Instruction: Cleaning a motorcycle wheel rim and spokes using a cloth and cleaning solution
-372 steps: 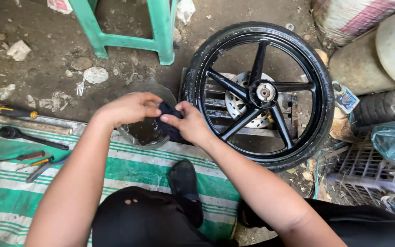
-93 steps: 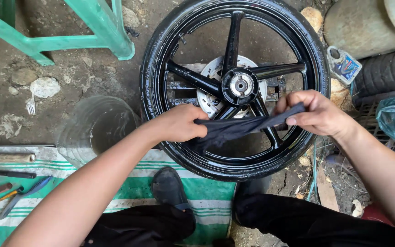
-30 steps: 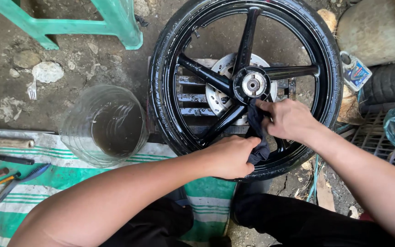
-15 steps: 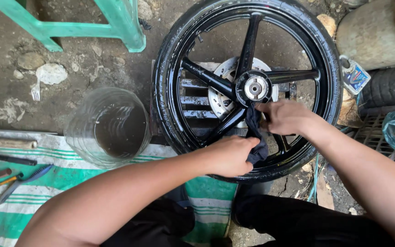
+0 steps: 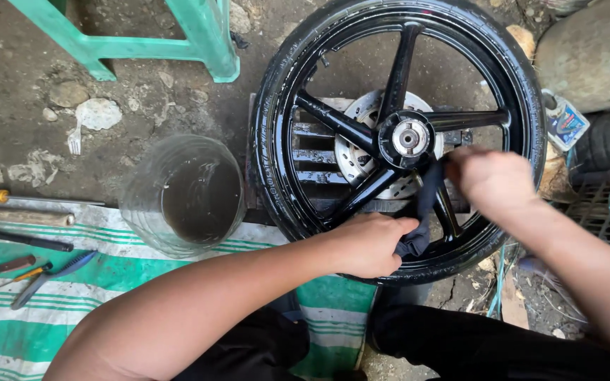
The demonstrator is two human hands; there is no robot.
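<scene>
Black rag point(image 5: 423, 212), pinched between both hands' fingers, had slid lower around the wheel spoke point(image 5: 446, 208), left hand point(image 5: 368, 243) below, right hand point(image 5: 492, 183) above.

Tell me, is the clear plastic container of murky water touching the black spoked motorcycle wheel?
Cannot tell. In the head view the clear plastic container sits right beside the black spoked motorcycle wheel, but its rim blurs against the tyre.

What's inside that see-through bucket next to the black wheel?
The clear container holds dark, murky liquid, partly filling it. The liquid is too cloudy to show whether anything lies at the bottom. It stands beside the black wheel, at the edge of the striped green mat.
</scene>
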